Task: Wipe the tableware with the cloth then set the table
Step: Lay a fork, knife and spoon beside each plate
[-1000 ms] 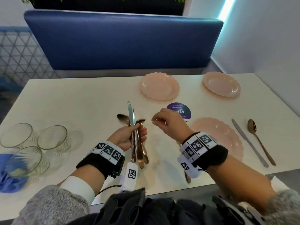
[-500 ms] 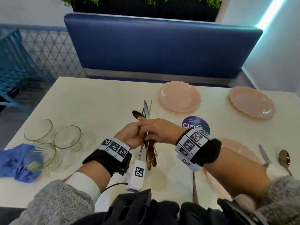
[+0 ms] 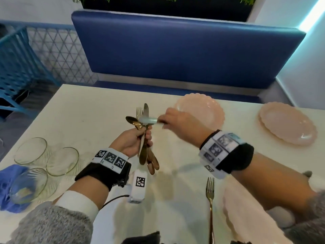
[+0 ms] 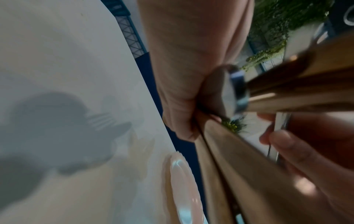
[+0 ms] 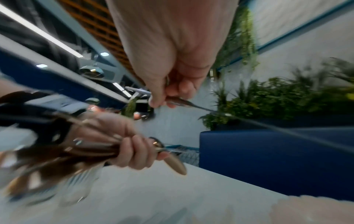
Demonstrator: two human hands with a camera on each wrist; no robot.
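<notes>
Cutlery [image 3: 146, 147] is bunched upright in the left hand [image 3: 131, 143] above the middle of the white table [image 3: 88, 110], gold handles hanging below the fist and a spoon bowl, fork tines and a knife tip rising above it. At the far left of the table a blue cloth [image 3: 10, 187] lies crumpled under and beside one of three clear glasses [image 3: 46, 164], which stand close together near the left edge. The left hand's fingers [image 5: 134, 151] are curled tight round the bundle of handles. Just to its right, the right hand [image 3: 177, 124] pinches a silver knife [image 3: 147, 120] by one end, thumb and fingers closed on it, so that it lies crosswise over the tops of the bunched pieces; motion blur hides which end is held. A gold fork [image 3: 210, 205] lies on the table near the front edge, tines pointing away, just beside a pink plate [image 3: 246, 213] partly hidden under the right forearm. Two more pink scalloped plates sit farther back, one [image 3: 209, 110] behind the right hand and one [image 3: 288, 122] toward the right edge. A blue bench [image 3: 184, 53] runs behind the table.
</notes>
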